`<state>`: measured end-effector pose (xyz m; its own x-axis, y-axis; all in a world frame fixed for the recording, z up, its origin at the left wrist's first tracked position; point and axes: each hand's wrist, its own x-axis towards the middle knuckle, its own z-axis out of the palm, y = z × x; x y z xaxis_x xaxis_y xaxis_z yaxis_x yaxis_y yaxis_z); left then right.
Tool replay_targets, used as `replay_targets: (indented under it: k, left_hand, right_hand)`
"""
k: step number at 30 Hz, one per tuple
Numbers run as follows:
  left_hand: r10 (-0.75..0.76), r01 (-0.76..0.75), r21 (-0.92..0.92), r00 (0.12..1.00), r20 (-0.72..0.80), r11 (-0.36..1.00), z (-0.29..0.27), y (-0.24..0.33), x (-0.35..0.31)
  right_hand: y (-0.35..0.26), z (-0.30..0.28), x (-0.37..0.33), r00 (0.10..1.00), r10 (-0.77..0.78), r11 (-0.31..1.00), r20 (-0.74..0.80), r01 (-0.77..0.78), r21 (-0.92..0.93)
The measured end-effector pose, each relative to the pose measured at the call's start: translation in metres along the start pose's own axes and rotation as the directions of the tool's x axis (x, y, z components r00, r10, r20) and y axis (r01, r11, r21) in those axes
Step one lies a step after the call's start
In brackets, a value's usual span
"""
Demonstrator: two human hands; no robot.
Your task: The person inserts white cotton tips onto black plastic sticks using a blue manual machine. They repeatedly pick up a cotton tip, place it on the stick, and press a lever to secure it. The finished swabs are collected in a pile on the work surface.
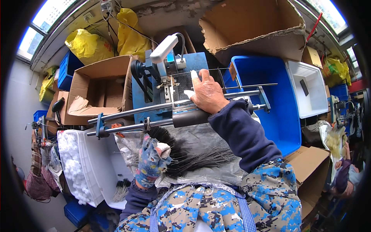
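My right hand (208, 92) reaches over the blue bench machine (199, 60). White wraps cover its thumb and index fingertip, which are spread apart, and it rests by the dark plate beside the small metal clamp parts (168, 88). A thin rod passes by its fingertips. My left hand (150, 158), in a worn blue patterned glove, is curled at the left end of a loose bundle of dark, wire-like bristles (193, 156). What its fingers hold is hidden. The bristles lie on a grey-white sheet (220, 135) over my lap.
Two metal rails (135, 112) with a dark sleeve (191, 118) cross in front of the machine. A white crate (91, 154) with white fluff stands left, a large blue bin (278, 116) right. Cardboard boxes (100, 85) and yellow bags (91, 44) are behind. Another person is at far right.
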<state>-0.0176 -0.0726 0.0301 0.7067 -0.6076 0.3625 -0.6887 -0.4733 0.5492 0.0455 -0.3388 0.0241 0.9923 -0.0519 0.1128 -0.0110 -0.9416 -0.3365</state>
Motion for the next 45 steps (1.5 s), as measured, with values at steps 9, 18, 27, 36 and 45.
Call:
replay_targets:
  k: [9, 18, 27, 36, 45]
  left_hand:
    - [-0.076, 0.076, 0.004, 0.997, -0.002, 0.997, -0.009, 0.001, -0.01]
    - [-0.14, 0.14, -0.008, 0.99, -0.018, 0.99, -0.017, -0.01, -0.016]
    - [-0.058, 0.056, -0.053, 0.998, -0.037, 0.997, -0.008, 0.002, -0.003]
    - [-0.447, 0.386, -0.285, 0.874, -0.19, 0.877, -0.029, -0.011, -0.038]
    - [-0.227, 0.183, -0.43, 0.972, -0.053, 0.884, 0.013, 0.04, 0.015]
  right_hand:
    - [-0.055, 0.027, 0.018, 0.997, -0.071, 0.995, -0.041, 0.074, 0.063]
    - [0.003, -0.008, 0.002, 0.99, -0.039, 0.997, 0.134, 0.048, -0.064]
    - [0.036, -0.025, 0.029, 0.994, -0.112, 0.901, -0.017, 0.095, -0.424]
    - [0.009, -0.084, -0.064, 0.938, -0.315, 0.932, 0.145, 0.335, -0.138]
    - [-0.079, -0.036, -0.086, 0.945, -0.324, 0.058, -0.031, 0.052, 0.997]
